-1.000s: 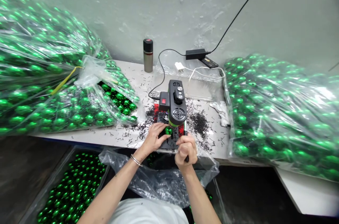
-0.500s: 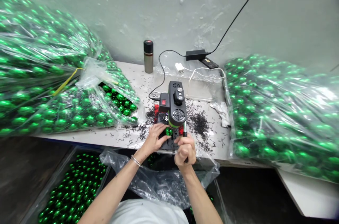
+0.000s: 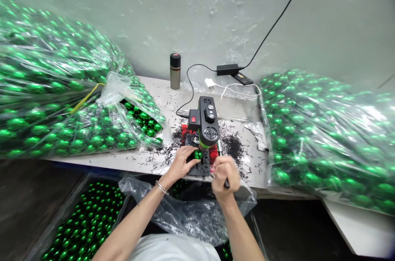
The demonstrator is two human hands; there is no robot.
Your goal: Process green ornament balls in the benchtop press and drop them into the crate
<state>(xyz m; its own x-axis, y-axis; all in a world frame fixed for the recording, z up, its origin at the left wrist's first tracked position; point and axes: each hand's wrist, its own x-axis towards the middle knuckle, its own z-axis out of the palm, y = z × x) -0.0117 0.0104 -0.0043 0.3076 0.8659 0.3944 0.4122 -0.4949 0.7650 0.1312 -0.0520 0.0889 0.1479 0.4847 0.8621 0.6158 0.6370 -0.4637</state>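
Note:
A small black bench drill press [image 3: 208, 125] with a red switch stands on the table amid dark shavings. Under its head, my left hand [image 3: 181, 164] pinches a shiny green ball [image 3: 198, 154] between thumb and fingers, low over the machine's base [image 3: 197, 170]. My right hand [image 3: 226, 175] is wrapped round the black-ended lever handle [image 3: 227, 184] on the machine's right side. The tool tip at the ball is hidden by the head.
Large clear bags of green balls lie at the left [image 3: 61, 109] and right [image 3: 324, 137]. Behind stand a thermos bottle [image 3: 175, 72] and a black power adapter [image 3: 228, 69] with cables. Crumpled plastic [image 3: 185, 211] hangs at the front edge, beside a bin of balls [image 3: 89, 215].
My right hand has moved outward to the right and slightly down with the lever handle. The left hand keeps its hold on the ball. The view has shifted a little.

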